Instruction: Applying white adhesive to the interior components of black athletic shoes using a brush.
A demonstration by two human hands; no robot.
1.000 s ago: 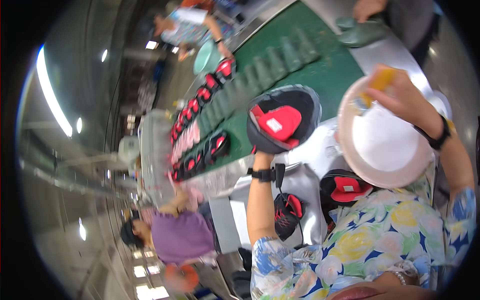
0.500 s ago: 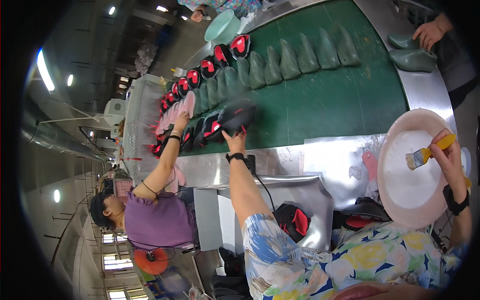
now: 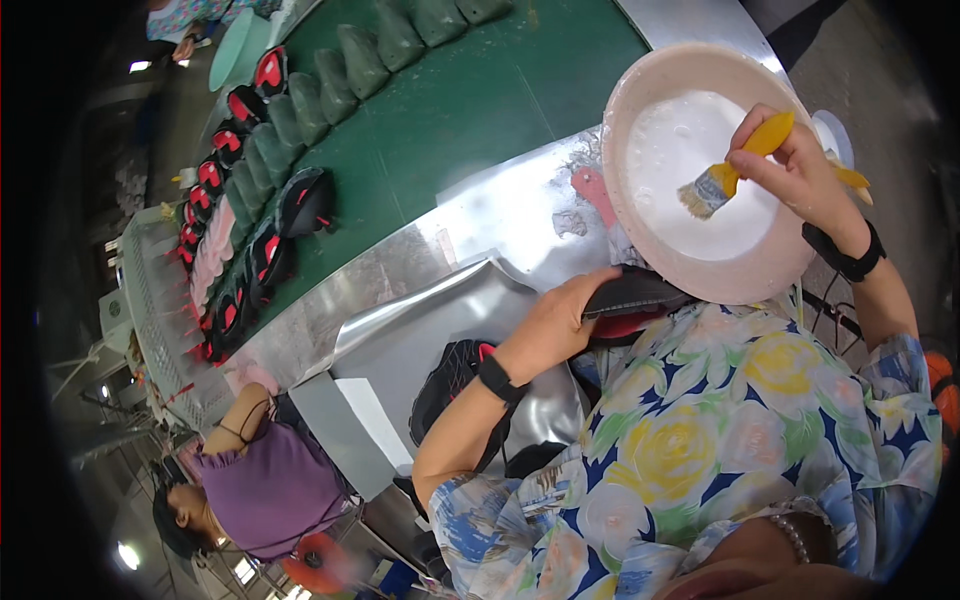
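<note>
My right hand [image 3: 800,185] grips a paintbrush [image 3: 745,168] with a yellow handle. Its pale bristles hang over white liquid [image 3: 690,150] in a pale pink basin [image 3: 625,75]. Close to my body, my left hand [image 3: 555,320] is closed on the end of a black shoe upper [image 3: 640,292] with a red lining. That upper lies beside the basin's near rim; my fingertips are partly hidden by it. Another black shoe upper [image 3: 447,385] rests by the bent metal sheet, left of my left forearm.
A green conveyor belt [image 3: 450,110] carries rows of grey-green shoe lasts [image 3: 360,60], pink pieces [image 3: 215,245] and black-and-red uppers [image 3: 303,200]. A metal edge [image 3: 420,225] runs along it. A person in purple [image 3: 270,480] is at the left; a green basin [image 3: 240,50] stands across the belt.
My left hand has left the uppers on the belt and now holds the one beside the basin. My right hand keeps the brush over the liquid. The view has shifted right.
</note>
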